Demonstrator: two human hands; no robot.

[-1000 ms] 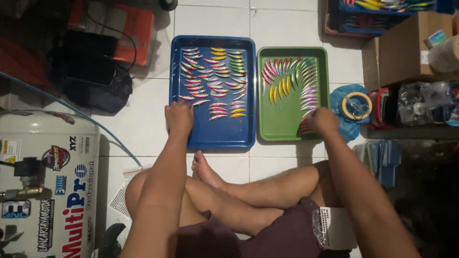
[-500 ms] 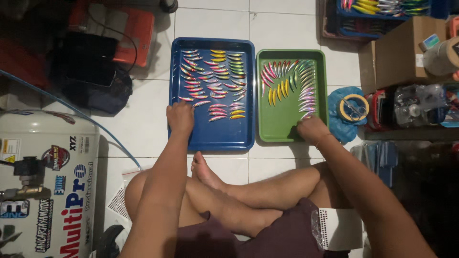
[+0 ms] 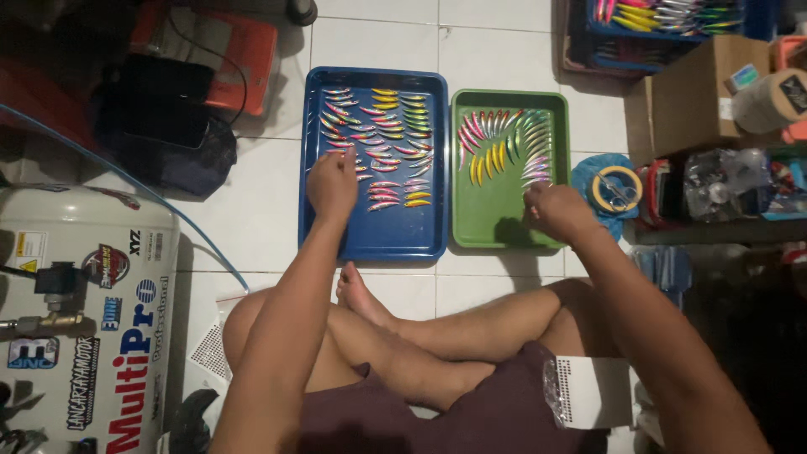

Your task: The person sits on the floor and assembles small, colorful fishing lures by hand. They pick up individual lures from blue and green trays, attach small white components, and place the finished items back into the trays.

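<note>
Small multicoloured lures are laid in rows on a blue tray; more are fanned on a green tray just beside it.

I see a white tiled floor carrying a blue tray and a green tray side by side, a cardboard box at right and a white compressor tank at left

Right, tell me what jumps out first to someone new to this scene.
Two trays side by side on the white tiled floor: a blue tray and a green tray, both lined with rows of small colourful fish-shaped lures. The left hand rests on the blue tray's lures, the right hand at the green tray's near edge. A white tank sits far left.
</note>
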